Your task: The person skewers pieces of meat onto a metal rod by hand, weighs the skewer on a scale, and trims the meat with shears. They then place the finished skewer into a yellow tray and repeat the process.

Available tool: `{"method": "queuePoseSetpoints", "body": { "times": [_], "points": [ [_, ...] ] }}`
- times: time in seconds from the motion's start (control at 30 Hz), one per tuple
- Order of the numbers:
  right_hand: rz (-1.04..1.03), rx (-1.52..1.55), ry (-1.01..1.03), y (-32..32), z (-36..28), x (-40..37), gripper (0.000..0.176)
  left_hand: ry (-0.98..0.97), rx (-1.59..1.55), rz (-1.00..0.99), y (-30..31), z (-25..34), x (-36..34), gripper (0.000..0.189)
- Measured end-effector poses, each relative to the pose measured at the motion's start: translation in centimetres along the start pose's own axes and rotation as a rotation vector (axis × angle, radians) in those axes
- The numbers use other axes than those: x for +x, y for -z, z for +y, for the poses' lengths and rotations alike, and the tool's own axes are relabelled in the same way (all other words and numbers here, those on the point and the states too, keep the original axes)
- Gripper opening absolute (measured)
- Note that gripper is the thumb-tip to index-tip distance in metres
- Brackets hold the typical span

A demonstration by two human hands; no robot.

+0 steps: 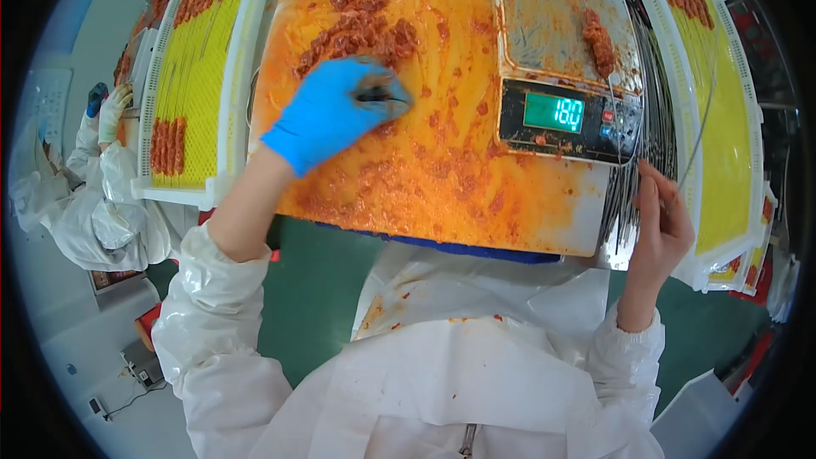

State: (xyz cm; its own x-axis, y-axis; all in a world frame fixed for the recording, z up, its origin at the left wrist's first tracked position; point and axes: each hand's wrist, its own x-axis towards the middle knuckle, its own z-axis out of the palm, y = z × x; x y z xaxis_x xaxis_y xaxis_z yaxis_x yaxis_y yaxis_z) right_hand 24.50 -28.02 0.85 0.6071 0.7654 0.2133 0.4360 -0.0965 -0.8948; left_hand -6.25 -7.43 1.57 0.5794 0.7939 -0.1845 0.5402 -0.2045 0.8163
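Observation:
My left hand point(336, 110), in a blue glove, is curled closed over the orange-smeared board point(408, 170). It lies against the near side of a pile of red chopped meat point(357, 30); what is inside the fingers is hidden. My bare right hand point(663, 221) is pinched closed at the board's right edge, with a thin metal skewer point(701, 132) running up from it over the right tray. On the digital scale point(552, 25) lies a meat skewer point(599, 42), its bare end pointing towards me. The display point(552, 112) appears to read 18.0.
White-rimmed trays with yellow mesh stand left point(204, 68) and right point(722, 136), holding meat skewers. A bundle of bare metal skewers point(654, 110) lies between scale and right tray. At far left, a co-worker in white point(106, 204) has gloved hands near another tray.

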Motion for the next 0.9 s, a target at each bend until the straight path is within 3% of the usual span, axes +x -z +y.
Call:
{"method": "queuePoseSetpoints", "body": {
  "times": [0.07, 0.17, 0.27, 0.37, 0.47, 0.57, 0.7, 0.83, 0.9],
  "points": [
    [-0.009, 0.025, -0.008, 0.3, 0.6, -0.1, 0.017, 0.21, -0.197, -0.099, 3.1, 0.9, -0.2, 0.02],
    [-0.015, 0.041, 0.011, -0.2, 1.3, -0.2, 0.018, -0.017, -0.01, 0.291, 6.2, -1.4, 2.8, 0.031],
    [-0.026, 0.048, 0.023, -1.0, 0.3, -0.3, 0.018, -0.115, 0.425, 0.473, 6.9, -3.8, 6.9, 0.025],
    [-0.042, 0.038, 0.029, -0.2, 0.1, -0.5, 0.019, -0.005, 0.194, 0.267, 4.4, -2.6, 6.6, 0.019],
    [-0.024, 0.068, 0.0, 0.7, 1.4, -0.7, 0.019, -0.079, 0.142, 0.183, 2.2, -0.2, 3.4, 0.015],
    [-0.018, 0.067, -0.02, 0.9, 2.1, -0.8, 0.019, -0.209, -0.206, 0.259, 4.9, 0.7, 1.4, 0.016],
    [-0.027, 0.093, -0.013, 0.1, 1.4, -1.4, 0.019, -0.075, -0.152, 0.215, 5.2, 0.7, 1.2, 0.023],
    [-0.021, 0.093, -0.009, 0.4, 1.4, -1.9, 0.019, -0.166, -0.201, 0.285, 4.5, 1.1, 1.8, 0.028],
    [-0.014, 0.092, -0.01, 0.6, 1.7, -1.7, 0.019, -0.145, -0.184, 0.197, 4.7, 0.8, 2.0, 0.028]
  ]
}}
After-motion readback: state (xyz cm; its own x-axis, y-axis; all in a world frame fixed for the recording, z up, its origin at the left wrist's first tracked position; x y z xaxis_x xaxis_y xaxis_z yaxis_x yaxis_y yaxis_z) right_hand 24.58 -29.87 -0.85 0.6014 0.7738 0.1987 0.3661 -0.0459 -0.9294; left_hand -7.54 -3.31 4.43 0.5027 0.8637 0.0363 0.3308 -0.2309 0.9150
